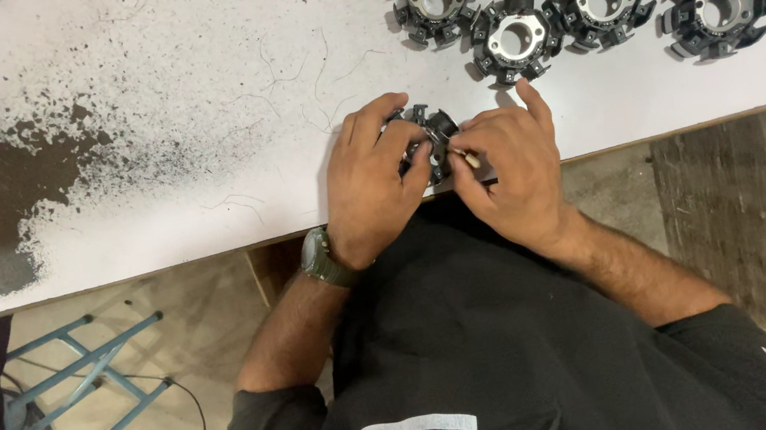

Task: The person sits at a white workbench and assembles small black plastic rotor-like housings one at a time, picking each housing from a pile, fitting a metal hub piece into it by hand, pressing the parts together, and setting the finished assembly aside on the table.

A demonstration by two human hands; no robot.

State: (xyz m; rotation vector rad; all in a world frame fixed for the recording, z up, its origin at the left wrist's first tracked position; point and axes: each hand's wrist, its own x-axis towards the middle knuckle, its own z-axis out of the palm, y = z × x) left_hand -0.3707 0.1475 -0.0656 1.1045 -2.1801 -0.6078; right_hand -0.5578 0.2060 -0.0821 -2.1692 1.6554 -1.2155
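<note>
Fingers of left hand (371,186) and right hand (510,171) closed around black stator (427,138)

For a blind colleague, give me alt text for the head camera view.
Both hands, left hand and right hand, grip a black spoked round part with a metal hub at a worn white table's edge; similar parts lie beyond.

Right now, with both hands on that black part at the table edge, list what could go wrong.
1. The black slotted part sits close to the table edge; a slip of the left hand could send it to the floor.
2. The small pale-tipped tool in the right hand points toward the left fingers and might jab them.
3. Dark grit on the table could get onto the parts.
</note>
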